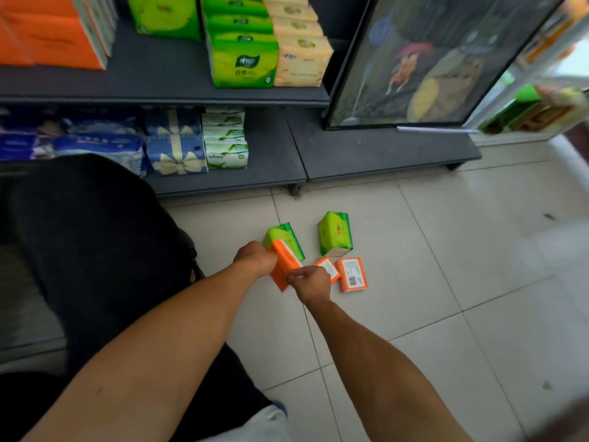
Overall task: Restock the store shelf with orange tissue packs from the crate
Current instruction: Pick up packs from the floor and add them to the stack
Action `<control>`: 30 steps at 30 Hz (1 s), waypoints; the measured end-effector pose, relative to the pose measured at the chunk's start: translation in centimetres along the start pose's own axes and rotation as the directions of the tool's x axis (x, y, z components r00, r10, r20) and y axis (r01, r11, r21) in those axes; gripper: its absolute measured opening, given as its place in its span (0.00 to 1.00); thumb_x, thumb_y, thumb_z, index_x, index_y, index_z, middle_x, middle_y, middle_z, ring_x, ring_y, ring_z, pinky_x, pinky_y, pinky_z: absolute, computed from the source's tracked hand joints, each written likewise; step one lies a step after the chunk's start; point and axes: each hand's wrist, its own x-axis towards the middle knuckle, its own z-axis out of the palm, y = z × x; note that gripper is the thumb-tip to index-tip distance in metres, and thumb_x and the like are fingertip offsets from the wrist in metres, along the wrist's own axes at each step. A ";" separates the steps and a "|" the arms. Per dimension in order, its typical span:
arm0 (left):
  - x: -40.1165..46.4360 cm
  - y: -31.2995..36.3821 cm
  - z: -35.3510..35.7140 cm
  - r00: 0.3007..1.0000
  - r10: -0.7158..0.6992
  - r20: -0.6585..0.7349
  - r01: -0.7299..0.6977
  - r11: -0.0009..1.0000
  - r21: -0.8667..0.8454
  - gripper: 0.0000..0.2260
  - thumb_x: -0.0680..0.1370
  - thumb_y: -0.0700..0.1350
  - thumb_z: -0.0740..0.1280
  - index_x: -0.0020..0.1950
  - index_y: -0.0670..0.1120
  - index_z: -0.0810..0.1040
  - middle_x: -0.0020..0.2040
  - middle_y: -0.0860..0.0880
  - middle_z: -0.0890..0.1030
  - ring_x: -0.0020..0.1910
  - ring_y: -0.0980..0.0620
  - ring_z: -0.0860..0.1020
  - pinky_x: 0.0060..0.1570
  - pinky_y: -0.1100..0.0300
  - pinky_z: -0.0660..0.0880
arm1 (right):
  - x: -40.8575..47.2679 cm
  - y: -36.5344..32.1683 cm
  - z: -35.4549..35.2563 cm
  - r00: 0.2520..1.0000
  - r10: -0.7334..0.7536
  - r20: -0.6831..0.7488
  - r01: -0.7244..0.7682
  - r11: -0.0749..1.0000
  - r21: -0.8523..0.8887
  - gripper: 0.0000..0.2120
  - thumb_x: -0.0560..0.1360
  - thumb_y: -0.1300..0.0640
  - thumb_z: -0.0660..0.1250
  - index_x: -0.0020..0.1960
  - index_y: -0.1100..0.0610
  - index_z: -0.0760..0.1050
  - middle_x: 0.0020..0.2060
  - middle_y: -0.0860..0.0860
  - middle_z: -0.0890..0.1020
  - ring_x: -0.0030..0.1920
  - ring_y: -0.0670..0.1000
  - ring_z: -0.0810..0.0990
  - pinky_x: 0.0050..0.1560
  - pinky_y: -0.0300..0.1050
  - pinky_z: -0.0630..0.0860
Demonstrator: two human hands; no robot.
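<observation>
We hold one glossy orange rectangular tissue pack [284, 266] tilted above the smooth tiled floor [446, 250]. Our left hand [255, 258] wraps its upper end, and our right hand [310, 282] pinches its lower edge.

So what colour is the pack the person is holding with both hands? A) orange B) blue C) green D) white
A: the left hand and right hand both grip an orange pack just above the floor, in front of a green pack.
</observation>
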 end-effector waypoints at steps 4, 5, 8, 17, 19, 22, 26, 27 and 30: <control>-0.6 0.3 -0.8 0.990 -0.140 -0.026 0.133 0.971 -0.197 0.22 0.76 0.47 0.65 0.69 0.42 0.70 0.65 0.39 0.74 0.60 0.39 0.76 0.53 0.50 0.77 | 0.5 -3.6 -1.2 0.992 -0.086 -0.095 0.092 0.994 0.061 0.06 0.67 0.57 0.78 0.43 0.55 0.86 0.37 0.53 0.85 0.40 0.51 0.82 0.43 0.41 0.75; -1.0 0.5 -1.3 0.990 -0.140 -0.023 0.128 0.949 -0.287 0.24 0.76 0.47 0.65 0.71 0.43 0.67 0.66 0.39 0.73 0.61 0.38 0.75 0.55 0.49 0.77 | 0.7 -4.8 -1.7 0.984 -0.132 -0.119 0.140 0.988 0.060 0.06 0.66 0.57 0.79 0.42 0.55 0.86 0.35 0.52 0.84 0.37 0.50 0.81 0.41 0.41 0.74; -0.4 0.9 -2.5 0.994 -0.106 -0.016 0.075 0.794 -0.603 0.33 0.71 0.48 0.65 0.76 0.51 0.60 0.68 0.42 0.74 0.63 0.39 0.75 0.62 0.46 0.76 | 1.4 -8.1 -3.2 0.963 -0.223 -0.150 0.233 0.971 0.049 0.04 0.66 0.57 0.79 0.39 0.54 0.85 0.32 0.49 0.83 0.31 0.46 0.77 0.37 0.38 0.71; -1.8 3.5 -8.1 0.981 -0.092 -0.169 -0.148 0.203 -0.968 0.29 0.76 0.42 0.69 0.74 0.55 0.65 0.58 0.44 0.79 0.51 0.45 0.82 0.39 0.58 0.79 | 1.8 -18.0 -6.0 0.871 -0.464 -0.162 0.475 0.879 0.039 0.14 0.66 0.58 0.79 0.32 0.49 0.75 0.30 0.47 0.77 0.29 0.45 0.72 0.34 0.39 0.70; -1.9 3.5 -9.0 0.975 -0.107 -0.193 -0.177 0.142 -0.974 0.23 0.76 0.41 0.69 0.70 0.53 0.69 0.53 0.45 0.81 0.48 0.46 0.81 0.41 0.58 0.79 | 1.8 -20.0 -6.0 0.849 -0.510 -0.138 0.514 0.858 -0.005 0.15 0.66 0.59 0.78 0.33 0.49 0.72 0.30 0.48 0.77 0.30 0.47 0.73 0.34 0.41 0.72; -2.1 3.8 -10.8 0.971 -0.107 -0.216 -0.208 0.085 -0.974 0.20 0.77 0.43 0.70 0.66 0.53 0.71 0.52 0.46 0.82 0.44 0.48 0.80 0.43 0.56 0.78 | 1.4 -23.3 -5.9 0.803 -0.587 -0.100 0.585 0.809 -0.048 0.19 0.66 0.61 0.77 0.33 0.50 0.66 0.29 0.48 0.74 0.29 0.47 0.70 0.31 0.41 0.68; -3.1 3.6 -15.7 0.977 -0.024 -0.212 -0.211 0.057 -0.976 0.19 0.78 0.45 0.69 0.68 0.52 0.70 0.52 0.46 0.80 0.33 0.54 0.74 0.28 0.64 0.72 | 0.9 -28.6 -6.0 0.764 -0.642 -0.065 0.637 0.766 -0.090 0.24 0.66 0.58 0.78 0.34 0.50 0.60 0.29 0.45 0.70 0.29 0.43 0.66 0.29 0.37 0.62; -3.4 3.4 -17.3 0.977 -0.010 -0.212 -0.211 0.057 -0.976 0.19 0.78 0.45 0.69 0.67 0.53 0.70 0.52 0.46 0.80 0.34 0.54 0.75 0.30 0.63 0.73 | 1.0 -29.9 -6.0 0.755 -0.653 -0.059 0.647 0.757 -0.092 0.24 0.67 0.57 0.78 0.35 0.50 0.60 0.29 0.46 0.70 0.29 0.43 0.66 0.30 0.39 0.62; -3.9 2.7 -23.2 0.963 0.056 -0.265 -0.267 0.041 -0.963 0.18 0.79 0.45 0.68 0.68 0.51 0.71 0.54 0.46 0.82 0.42 0.51 0.80 0.36 0.61 0.78 | 0.3 -35.3 -5.7 0.693 -0.719 -0.053 0.718 0.695 -0.044 0.24 0.67 0.58 0.79 0.38 0.50 0.61 0.30 0.45 0.70 0.30 0.43 0.68 0.33 0.42 0.63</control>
